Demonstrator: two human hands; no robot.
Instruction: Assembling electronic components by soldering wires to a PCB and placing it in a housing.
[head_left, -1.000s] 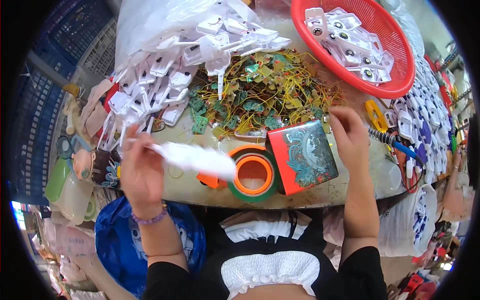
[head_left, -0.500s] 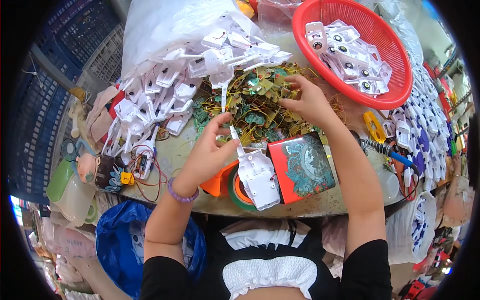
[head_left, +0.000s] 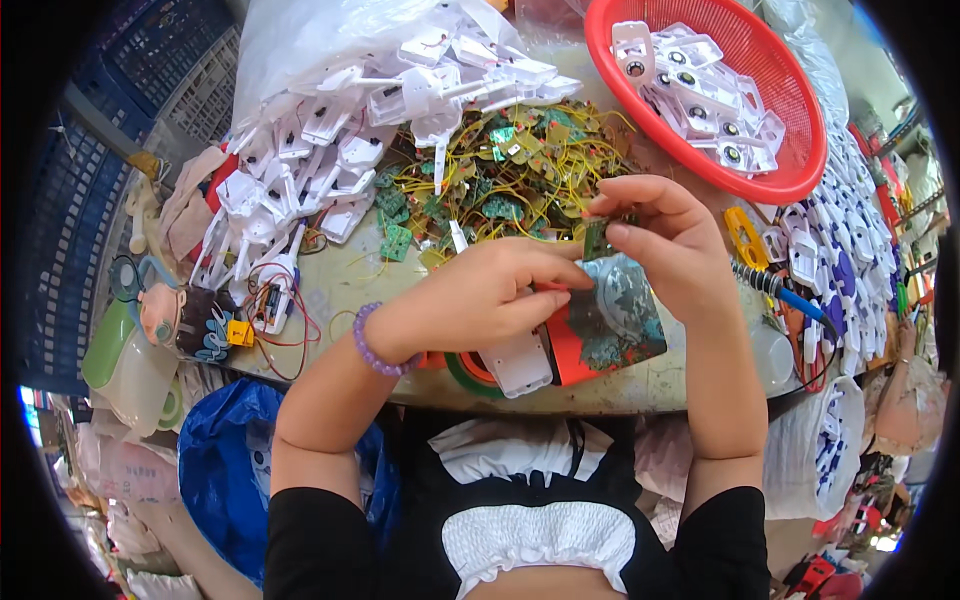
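My right hand (head_left: 665, 235) pinches a small green circuit board (head_left: 597, 238) between thumb and fingers, above the box. Just below and left of it, my left hand (head_left: 490, 295) has its thumb and forefinger drawn together; anything thin between them is too small to make out. A white plastic housing (head_left: 518, 370) with a thin stem lies under my left hand, its middle hidden. It rests against a red box with a dark patterned top (head_left: 625, 330). Behind both hands spreads a pile of green circuit boards with yellow wires (head_left: 500, 185).
A red basket (head_left: 803, 165) of white parts stands at the back right. White housings (head_left: 265, 200) heap up at the left. A soldering iron (head_left: 785, 293) lies to the right of my right hand. A blue bag (head_left: 215, 460) hangs below the table's front edge.
My right hand has come back from the board pile with a circuit board. My left hand has moved right, across the white housing, to meet it. The view has shifted slightly.
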